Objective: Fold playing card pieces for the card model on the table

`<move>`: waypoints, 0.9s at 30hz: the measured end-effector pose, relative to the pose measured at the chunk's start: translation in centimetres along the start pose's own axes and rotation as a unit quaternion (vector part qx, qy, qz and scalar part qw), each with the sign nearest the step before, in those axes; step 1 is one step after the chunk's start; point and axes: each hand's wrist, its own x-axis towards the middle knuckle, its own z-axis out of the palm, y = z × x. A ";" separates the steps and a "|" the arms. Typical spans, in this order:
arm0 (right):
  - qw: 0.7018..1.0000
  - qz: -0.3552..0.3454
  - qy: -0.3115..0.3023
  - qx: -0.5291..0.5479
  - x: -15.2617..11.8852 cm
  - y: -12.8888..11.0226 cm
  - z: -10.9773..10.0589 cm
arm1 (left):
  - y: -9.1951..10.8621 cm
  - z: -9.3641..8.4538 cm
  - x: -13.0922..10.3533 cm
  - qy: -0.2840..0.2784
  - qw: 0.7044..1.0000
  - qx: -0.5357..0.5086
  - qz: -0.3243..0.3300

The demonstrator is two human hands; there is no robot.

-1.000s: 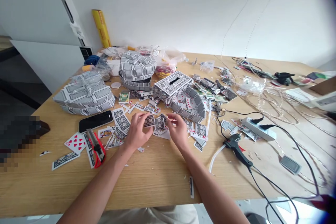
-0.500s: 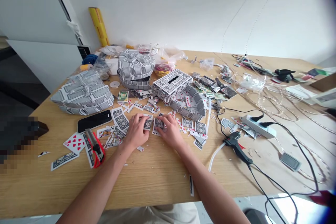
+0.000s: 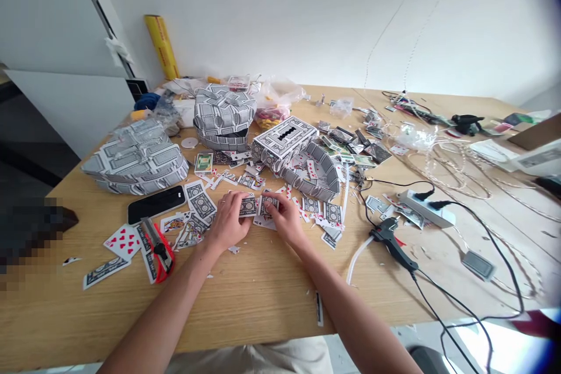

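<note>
— What's changed on the wooden table (image 3: 263, 298)?
— A second ago my hands hovered apart; now both are down, close together. My left hand (image 3: 228, 223) pinches one card piece (image 3: 248, 207), my right hand (image 3: 287, 219) pinches another card piece (image 3: 267, 204), edges touching.
— And around them?
— Card-covered boxes (image 3: 287, 143) far, phone (image 3: 156, 203) and cutter (image 3: 158, 247) left, glue gun (image 3: 392, 239) right, loose scraps crowding my fingers.

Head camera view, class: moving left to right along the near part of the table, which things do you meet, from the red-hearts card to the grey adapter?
Red-hearts card → red utility knife → left hand → right hand → black glue gun → grey adapter.
</note>
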 end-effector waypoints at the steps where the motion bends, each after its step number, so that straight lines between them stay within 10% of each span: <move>1: 1.000 0.000 0.001 0.000 0.0 0.0 0.0 | 0.0 0.0 0.0 -0.002 1.000 -0.003 -0.005; 16: 0.970 -0.142 -0.024 -0.195 -0.8 0.1 0.7 | -0.4 -0.3 0.1 0.021 0.992 0.118 -0.024; 23: 0.969 -0.147 -0.004 -0.200 -0.6 0.6 0.7 | -2.1 -2.9 0.5 0.030 0.921 0.316 -0.225; 27: 0.969 -0.155 0.005 -0.192 -0.5 0.7 0.9 | -2.3 -2.4 0.3 -0.031 0.908 0.343 -0.237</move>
